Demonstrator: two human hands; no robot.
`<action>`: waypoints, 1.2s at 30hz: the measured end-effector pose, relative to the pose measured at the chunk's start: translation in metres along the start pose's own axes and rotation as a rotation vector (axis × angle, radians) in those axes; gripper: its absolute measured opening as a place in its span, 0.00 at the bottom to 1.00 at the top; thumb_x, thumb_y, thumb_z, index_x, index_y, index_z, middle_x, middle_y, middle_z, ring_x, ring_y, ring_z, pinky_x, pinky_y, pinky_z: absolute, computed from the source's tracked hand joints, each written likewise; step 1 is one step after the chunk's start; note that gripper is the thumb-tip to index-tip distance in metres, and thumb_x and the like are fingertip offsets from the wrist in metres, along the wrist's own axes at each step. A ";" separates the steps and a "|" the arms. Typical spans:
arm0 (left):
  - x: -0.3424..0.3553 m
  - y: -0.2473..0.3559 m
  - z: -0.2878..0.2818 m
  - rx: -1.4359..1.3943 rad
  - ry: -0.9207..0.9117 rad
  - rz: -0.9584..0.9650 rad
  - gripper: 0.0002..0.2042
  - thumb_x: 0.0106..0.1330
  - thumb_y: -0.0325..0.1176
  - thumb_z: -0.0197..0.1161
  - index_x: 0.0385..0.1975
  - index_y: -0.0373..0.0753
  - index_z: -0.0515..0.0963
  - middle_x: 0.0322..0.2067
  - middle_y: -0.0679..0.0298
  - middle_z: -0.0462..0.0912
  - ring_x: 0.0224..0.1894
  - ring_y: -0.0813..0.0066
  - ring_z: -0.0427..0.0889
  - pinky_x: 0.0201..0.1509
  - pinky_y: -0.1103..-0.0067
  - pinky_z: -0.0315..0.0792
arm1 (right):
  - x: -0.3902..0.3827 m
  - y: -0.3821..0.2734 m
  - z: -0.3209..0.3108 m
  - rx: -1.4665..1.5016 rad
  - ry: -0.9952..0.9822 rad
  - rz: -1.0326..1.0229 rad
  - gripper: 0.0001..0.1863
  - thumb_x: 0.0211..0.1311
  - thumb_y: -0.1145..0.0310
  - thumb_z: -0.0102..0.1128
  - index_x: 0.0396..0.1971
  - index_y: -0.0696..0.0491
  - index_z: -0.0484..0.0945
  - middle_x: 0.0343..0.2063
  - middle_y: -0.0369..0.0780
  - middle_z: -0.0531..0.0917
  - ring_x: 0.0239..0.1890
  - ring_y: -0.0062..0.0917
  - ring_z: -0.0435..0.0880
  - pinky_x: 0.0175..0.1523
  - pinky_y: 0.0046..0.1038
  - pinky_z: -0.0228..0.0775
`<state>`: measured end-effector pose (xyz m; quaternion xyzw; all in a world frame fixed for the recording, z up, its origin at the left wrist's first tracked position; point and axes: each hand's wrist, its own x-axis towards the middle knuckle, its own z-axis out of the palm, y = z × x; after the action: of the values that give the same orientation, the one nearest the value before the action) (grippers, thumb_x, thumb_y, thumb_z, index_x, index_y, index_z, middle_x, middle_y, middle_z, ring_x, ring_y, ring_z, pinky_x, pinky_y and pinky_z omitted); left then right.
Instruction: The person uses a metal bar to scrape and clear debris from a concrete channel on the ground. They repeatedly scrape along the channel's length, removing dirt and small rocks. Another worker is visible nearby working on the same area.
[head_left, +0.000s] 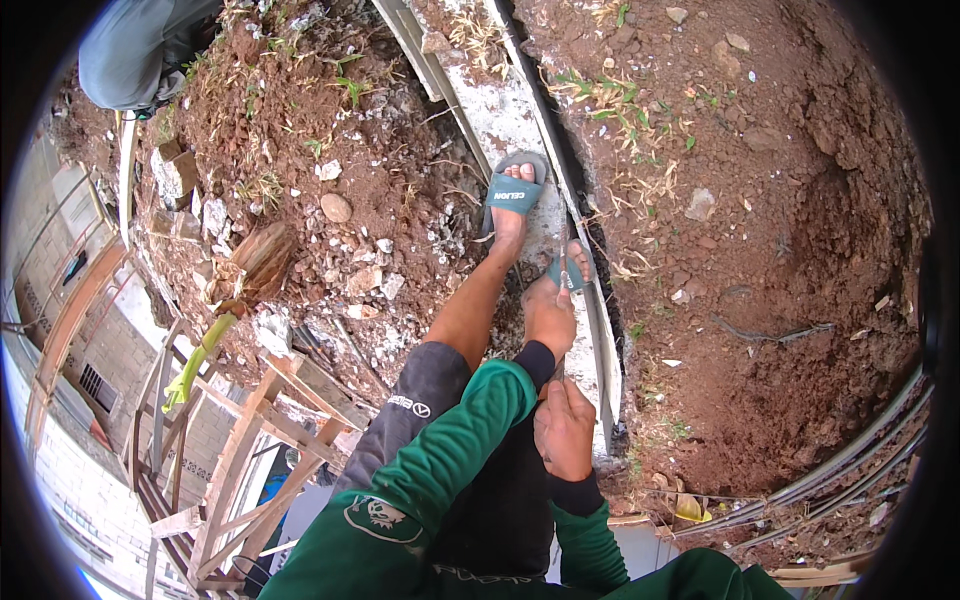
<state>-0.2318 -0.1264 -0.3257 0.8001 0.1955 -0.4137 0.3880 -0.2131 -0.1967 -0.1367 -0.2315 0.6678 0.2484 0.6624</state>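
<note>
My left hand (pixel 551 322) is closed around a thin, rod-like metal tool (pixel 563 258), whose narrow end points away from me past my right foot. Just below it, my right hand (pixel 566 432) is closed on the nearer part of the same tool. Both fists sit close together, one behind the other, in front of my knees. Fingers cover most of the tool, so its exact kind does not show. Beneath the hands runs a narrow whitish concrete strip (pixel 500 118), edged by a thin upright board (pixel 598 335).
My feet, in teal slide sandals (pixel 511 194), stand on the strip. Reddish soil (pixel 760 200) rises at right, with bundled bars (pixel 850 450) below. Left lie stones, a dry coconut husk (pixel 262 258) and wooden framing (pixel 240 460) above a lower paved area. Another person's leg (pixel 135 55) shows top left.
</note>
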 end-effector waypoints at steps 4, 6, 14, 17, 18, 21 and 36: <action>-0.034 0.009 -0.011 0.149 -0.077 -0.144 0.21 0.72 0.41 0.44 0.25 0.29 0.74 0.16 0.56 0.73 0.21 0.65 0.75 0.29 0.70 0.68 | -0.025 0.016 -0.007 0.053 0.002 0.025 0.11 0.72 0.66 0.44 0.32 0.55 0.71 0.11 0.29 0.62 0.07 0.11 0.57 0.10 0.18 0.47; -0.037 0.007 -0.015 0.085 -0.094 -0.208 0.20 0.72 0.40 0.44 0.26 0.29 0.74 0.17 0.55 0.74 0.22 0.65 0.74 0.31 0.69 0.67 | -0.026 0.026 -0.011 0.058 -0.023 0.020 0.10 0.72 0.64 0.45 0.39 0.55 0.72 0.11 0.28 0.61 0.07 0.11 0.56 0.10 0.16 0.47; -0.025 0.007 -0.018 -0.811 -0.337 -0.977 0.17 0.73 0.45 0.44 0.24 0.43 0.66 0.13 0.74 0.60 0.14 0.81 0.60 0.17 0.80 0.55 | -0.016 0.067 -0.044 0.060 -0.020 0.016 0.08 0.72 0.67 0.44 0.39 0.55 0.71 0.11 0.29 0.62 0.08 0.10 0.57 0.11 0.16 0.47; -0.038 0.034 -0.011 -0.764 -0.243 -0.894 0.16 0.73 0.48 0.44 0.24 0.48 0.62 0.13 0.78 0.54 0.12 0.86 0.52 0.14 0.84 0.46 | -0.016 0.059 -0.046 0.079 -0.034 0.026 0.09 0.72 0.68 0.44 0.41 0.57 0.71 0.10 0.29 0.61 0.08 0.10 0.56 0.11 0.16 0.47; -0.040 0.037 -0.010 -0.719 -0.173 -0.868 0.16 0.72 0.49 0.44 0.24 0.47 0.62 0.13 0.78 0.55 0.11 0.87 0.53 0.13 0.84 0.45 | -0.018 0.057 -0.043 0.092 -0.027 0.043 0.09 0.72 0.68 0.44 0.40 0.57 0.71 0.10 0.29 0.61 0.08 0.10 0.56 0.11 0.16 0.47; -0.046 0.036 -0.007 -0.626 -0.156 -0.848 0.17 0.73 0.49 0.44 0.23 0.47 0.63 0.13 0.78 0.55 0.11 0.87 0.53 0.13 0.84 0.45 | -0.015 0.047 -0.043 0.088 -0.035 0.039 0.09 0.72 0.68 0.43 0.39 0.57 0.71 0.09 0.29 0.60 0.07 0.10 0.56 0.11 0.16 0.47; 0.018 0.000 0.036 -0.094 -0.080 -0.635 0.17 0.73 0.43 0.43 0.26 0.39 0.70 0.16 0.65 0.69 0.15 0.76 0.68 0.18 0.79 0.61 | 0.063 0.051 -0.082 0.042 -0.066 -0.005 0.16 0.72 0.62 0.44 0.24 0.52 0.68 0.07 0.31 0.62 0.04 0.14 0.56 0.09 0.19 0.46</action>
<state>-0.2398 -0.1543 -0.3533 0.6633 0.4388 -0.5360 0.2833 -0.3092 -0.2086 -0.1986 -0.2108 0.6500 0.2404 0.6894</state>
